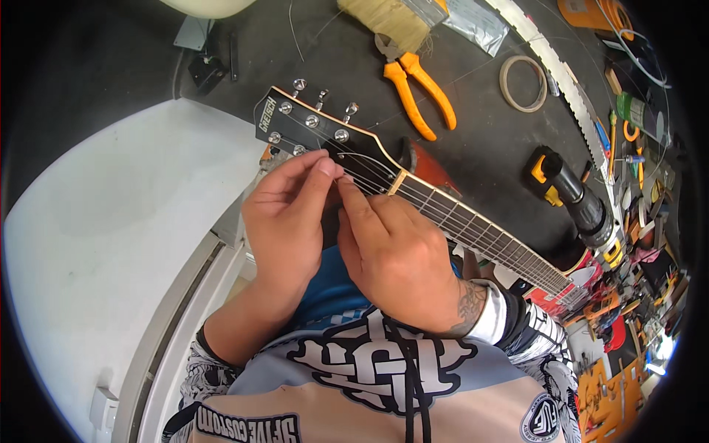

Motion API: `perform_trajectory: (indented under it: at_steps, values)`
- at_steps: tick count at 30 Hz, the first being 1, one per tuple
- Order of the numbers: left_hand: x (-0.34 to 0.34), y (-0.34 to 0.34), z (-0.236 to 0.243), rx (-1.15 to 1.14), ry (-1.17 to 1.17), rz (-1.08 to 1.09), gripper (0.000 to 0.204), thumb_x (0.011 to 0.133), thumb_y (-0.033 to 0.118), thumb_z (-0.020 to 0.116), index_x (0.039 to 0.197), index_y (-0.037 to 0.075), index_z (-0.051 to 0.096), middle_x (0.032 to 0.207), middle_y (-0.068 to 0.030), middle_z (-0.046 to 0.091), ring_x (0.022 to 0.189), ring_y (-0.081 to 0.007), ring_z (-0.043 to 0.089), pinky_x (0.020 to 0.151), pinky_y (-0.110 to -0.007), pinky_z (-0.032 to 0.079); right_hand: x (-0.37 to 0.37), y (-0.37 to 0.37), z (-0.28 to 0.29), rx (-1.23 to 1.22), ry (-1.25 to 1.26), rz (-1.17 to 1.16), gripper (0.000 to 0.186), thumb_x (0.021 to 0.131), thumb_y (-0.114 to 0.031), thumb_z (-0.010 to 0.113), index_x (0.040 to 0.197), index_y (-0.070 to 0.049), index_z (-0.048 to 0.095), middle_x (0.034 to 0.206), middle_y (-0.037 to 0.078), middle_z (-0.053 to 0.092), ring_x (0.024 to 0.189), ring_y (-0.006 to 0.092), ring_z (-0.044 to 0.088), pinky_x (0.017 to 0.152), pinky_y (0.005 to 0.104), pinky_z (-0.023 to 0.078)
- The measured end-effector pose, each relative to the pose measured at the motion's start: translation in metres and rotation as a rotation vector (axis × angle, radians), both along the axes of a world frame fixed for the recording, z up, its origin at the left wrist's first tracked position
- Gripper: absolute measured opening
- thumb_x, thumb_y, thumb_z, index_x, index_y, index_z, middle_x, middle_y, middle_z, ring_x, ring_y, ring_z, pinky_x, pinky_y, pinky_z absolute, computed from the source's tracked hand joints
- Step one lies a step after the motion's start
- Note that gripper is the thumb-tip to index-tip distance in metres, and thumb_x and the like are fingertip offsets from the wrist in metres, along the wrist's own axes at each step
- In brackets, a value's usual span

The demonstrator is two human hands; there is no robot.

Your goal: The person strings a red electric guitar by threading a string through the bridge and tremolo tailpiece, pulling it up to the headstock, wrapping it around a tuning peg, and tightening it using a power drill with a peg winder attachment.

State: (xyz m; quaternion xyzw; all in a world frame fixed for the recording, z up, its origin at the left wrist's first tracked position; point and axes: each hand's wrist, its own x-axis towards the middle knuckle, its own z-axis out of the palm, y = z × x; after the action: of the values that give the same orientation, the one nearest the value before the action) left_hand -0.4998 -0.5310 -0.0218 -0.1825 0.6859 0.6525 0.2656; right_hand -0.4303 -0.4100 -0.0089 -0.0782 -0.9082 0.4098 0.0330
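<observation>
A black guitar headstock (304,117) with silver tuners lies in front of me, its fretted neck (480,235) running down to the right. One slack guitar string (367,157) bows up above the headstock near the nut (397,182). At the headstock's near edge my left hand (284,210) is closed, thumb and index finger pinching the thin string. My right hand (399,251) is curled beside the nut, its index fingertip meeting the left fingertips at the string. The exact grip of the right fingers is partly hidden.
Orange-handled cutters (419,96), a wide brush (391,22) and a tape roll (523,83) lie on the dark bench beyond the guitar. A drill (580,196) stands right of them. Many tools crowd the far right. A white panel (133,207) is at left.
</observation>
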Motion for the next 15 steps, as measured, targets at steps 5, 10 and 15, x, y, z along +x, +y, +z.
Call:
perform_trajectory:
  at_steps: [5, 10, 15]
  values:
    - [-0.014, -0.006, -0.011, -0.155, 0.067, -0.182, 0.019, 0.097, 0.003, 0.071, 0.113, -0.008, 0.07, 0.095, -0.0137, 0.074, 0.084, -0.0181, 0.072, 0.074, -0.031, 0.063, 0.001, -0.012, -0.007, -0.005, -0.031, -0.049, 0.039, 0.083, 0.004, 0.072, 0.122, 0.001, 0.068, 0.089, 0.013, 0.064, 0.078, 0.0298, 0.066, 0.068, 0.0389, 0.057]
    - [-0.02, -0.009, -0.016, -0.335, 0.327, -0.346, 0.014, 0.093, 0.001, 0.074, 0.104, -0.007, 0.075, 0.083, -0.0059, 0.075, 0.068, -0.0098, 0.07, 0.063, -0.023, 0.055, -0.001, -0.019, -0.012, 0.048, -0.016, -0.054, 0.039, 0.083, -0.001, 0.069, 0.121, 0.002, 0.067, 0.094, 0.012, 0.062, 0.084, 0.0273, 0.065, 0.07, 0.0366, 0.057]
    - [-0.027, -0.013, -0.018, -0.437, 0.627, -0.453, 0.01, 0.087, 0.0, 0.076, 0.096, -0.004, 0.077, 0.077, -0.009, 0.073, 0.064, -0.0116, 0.071, 0.056, -0.025, 0.053, -0.004, -0.023, -0.012, 0.039, 0.002, -0.095, 0.035, 0.08, 0.007, 0.07, 0.115, 0.002, 0.07, 0.103, 0.015, 0.062, 0.085, 0.0303, 0.068, 0.074, 0.037, 0.058]
